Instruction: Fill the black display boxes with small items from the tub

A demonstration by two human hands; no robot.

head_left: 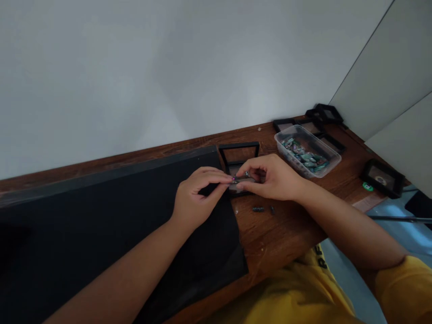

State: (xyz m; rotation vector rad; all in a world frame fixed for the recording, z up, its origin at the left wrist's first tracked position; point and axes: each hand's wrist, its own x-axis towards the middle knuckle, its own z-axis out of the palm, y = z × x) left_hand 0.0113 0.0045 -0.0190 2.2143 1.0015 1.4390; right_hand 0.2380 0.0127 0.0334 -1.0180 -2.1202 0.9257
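My left hand [199,195] and my right hand [275,177] meet over an open black frame box [239,145] with a clear window. Thumb and fingers of my left hand pinch together at a small shiny piece with a purple glint. Between the thumb and forefinger of my right hand is part of the same small shiny item, too small to name. Below the hands, a small dark greenish piece [258,209] and another little piece [272,210] lie on the brown wooden table [280,234].
A clear plastic tub [332,157] of shiny green pieces stands right of my hands. Black frame boxes [327,113] lie behind it. Another framed box [383,179] sits at the right edge, beside a green round item [367,186]. A black mat [118,216] covers the left.
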